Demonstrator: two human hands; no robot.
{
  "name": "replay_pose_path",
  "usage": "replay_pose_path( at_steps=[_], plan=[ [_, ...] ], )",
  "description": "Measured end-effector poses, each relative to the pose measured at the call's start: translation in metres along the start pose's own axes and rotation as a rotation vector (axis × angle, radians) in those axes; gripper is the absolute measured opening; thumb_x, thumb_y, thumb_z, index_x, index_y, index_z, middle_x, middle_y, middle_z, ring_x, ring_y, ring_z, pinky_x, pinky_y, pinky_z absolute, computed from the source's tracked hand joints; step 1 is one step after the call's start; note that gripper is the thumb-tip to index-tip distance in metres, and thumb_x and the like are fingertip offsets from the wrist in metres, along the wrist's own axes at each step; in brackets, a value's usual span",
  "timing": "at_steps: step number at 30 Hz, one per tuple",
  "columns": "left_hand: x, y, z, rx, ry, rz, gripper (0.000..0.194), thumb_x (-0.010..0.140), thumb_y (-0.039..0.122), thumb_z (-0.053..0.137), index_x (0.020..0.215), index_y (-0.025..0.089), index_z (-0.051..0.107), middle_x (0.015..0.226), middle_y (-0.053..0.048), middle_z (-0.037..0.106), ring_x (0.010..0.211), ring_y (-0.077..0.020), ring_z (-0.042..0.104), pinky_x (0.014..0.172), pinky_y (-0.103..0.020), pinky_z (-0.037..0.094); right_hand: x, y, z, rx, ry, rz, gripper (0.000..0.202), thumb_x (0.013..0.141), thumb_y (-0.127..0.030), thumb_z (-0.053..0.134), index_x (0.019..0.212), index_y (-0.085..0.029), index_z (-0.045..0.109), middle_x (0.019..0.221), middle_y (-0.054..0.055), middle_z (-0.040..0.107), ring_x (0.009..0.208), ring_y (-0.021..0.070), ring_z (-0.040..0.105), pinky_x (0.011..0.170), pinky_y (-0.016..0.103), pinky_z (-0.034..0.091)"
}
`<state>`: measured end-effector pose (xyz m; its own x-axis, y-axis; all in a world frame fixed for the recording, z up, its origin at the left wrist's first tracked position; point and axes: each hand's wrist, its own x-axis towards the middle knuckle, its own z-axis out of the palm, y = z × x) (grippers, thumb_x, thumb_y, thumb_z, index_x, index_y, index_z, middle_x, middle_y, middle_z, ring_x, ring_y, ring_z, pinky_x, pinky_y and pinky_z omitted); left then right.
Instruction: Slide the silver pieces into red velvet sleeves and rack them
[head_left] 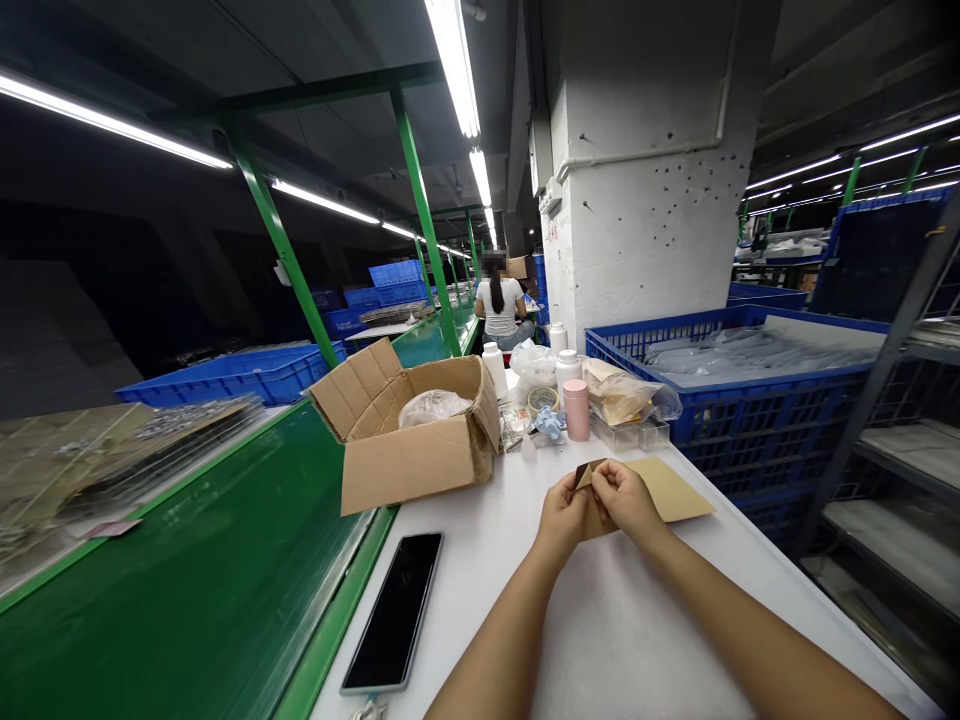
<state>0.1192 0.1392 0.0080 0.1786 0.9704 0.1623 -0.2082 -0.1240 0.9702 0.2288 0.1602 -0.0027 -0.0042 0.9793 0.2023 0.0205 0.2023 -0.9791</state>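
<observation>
Over the white table, my left hand (562,518) pinches the left side of a brown paper sheet (600,524), close to its dark folded corner (582,474). My right hand (624,496) has its fingers closed on the same corner, right beside the left fingertips. Beyond and to the right of my right hand, a yellowish-tan sheet (671,488) lies flat on the table. Whether the two sheets are joined is hidden by my right hand.
An open cardboard box (409,465) and a black-screened phone (394,612) are on the left. White bottles, a pink bottle (577,410) and plastic bags stand behind my hands. Blue crates (720,400) flank the right; a green conveyor (210,560) runs left. A person (500,305) sits farther back.
</observation>
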Motion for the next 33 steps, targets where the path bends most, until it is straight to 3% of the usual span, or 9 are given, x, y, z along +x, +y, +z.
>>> replay_pose_path(
  at_steps=[6, 14, 21, 28, 33],
  plan=[
    [0.002, -0.005, -0.004, 0.056, 0.054, 0.033, 0.032, 0.075, 0.022, 0.05, 0.105, 0.014, 0.059, 0.105, -0.006, 0.063, 0.1, -0.0183, 0.057, 0.094, -0.031, 0.042, 0.0, 0.001, -0.001, -0.151, 0.023, -0.033, 0.016, 0.07, -0.032, 0.051, 0.061, -0.021, 0.044, 0.046, -0.005, 0.047, 0.039, 0.0111, 0.043, 0.039, 0.022, 0.031],
    [0.002, -0.006, -0.004, 0.084, 0.072, 0.076, 0.033, 0.076, 0.019, 0.048, 0.107, 0.013, 0.058, 0.11, -0.007, 0.061, 0.105, -0.0185, 0.056, 0.098, -0.033, 0.04, 0.002, 0.0, -0.004, -0.369, 0.048, -0.104, 0.013, 0.067, -0.026, 0.049, 0.058, -0.019, 0.045, 0.052, -0.003, 0.049, 0.05, 0.0118, 0.044, 0.05, 0.023, 0.034],
    [0.005, -0.011, -0.008, 0.17, 0.089, 0.121, 0.032, 0.078, 0.021, 0.047, 0.106, 0.014, 0.059, 0.11, -0.006, 0.061, 0.104, -0.018, 0.056, 0.098, -0.033, 0.041, 0.001, 0.001, -0.003, -0.343, 0.029, -0.109, 0.013, 0.068, -0.026, 0.049, 0.059, -0.019, 0.043, 0.052, -0.003, 0.048, 0.049, 0.0115, 0.044, 0.049, 0.022, 0.033],
    [0.003, -0.012, -0.009, 0.326, 0.081, 0.157, 0.031, 0.081, 0.024, 0.044, 0.107, 0.017, 0.06, 0.106, -0.003, 0.063, 0.098, -0.0157, 0.058, 0.091, -0.029, 0.045, -0.003, -0.004, -0.003, -0.23, -0.003, -0.162, 0.023, 0.078, -0.036, 0.045, 0.063, -0.019, 0.048, 0.054, -0.001, 0.051, 0.051, 0.0132, 0.047, 0.048, 0.022, 0.035],
    [0.002, -0.009, -0.008, 0.367, 0.1, 0.159, 0.03, 0.081, 0.022, 0.043, 0.105, 0.019, 0.061, 0.104, -0.001, 0.063, 0.097, -0.0141, 0.058, 0.089, -0.026, 0.045, -0.005, -0.007, -0.003, -0.204, -0.007, -0.186, 0.027, 0.079, -0.039, 0.046, 0.063, -0.018, 0.05, 0.056, 0.0, 0.054, 0.053, 0.0143, 0.05, 0.048, 0.022, 0.036]
  ],
)
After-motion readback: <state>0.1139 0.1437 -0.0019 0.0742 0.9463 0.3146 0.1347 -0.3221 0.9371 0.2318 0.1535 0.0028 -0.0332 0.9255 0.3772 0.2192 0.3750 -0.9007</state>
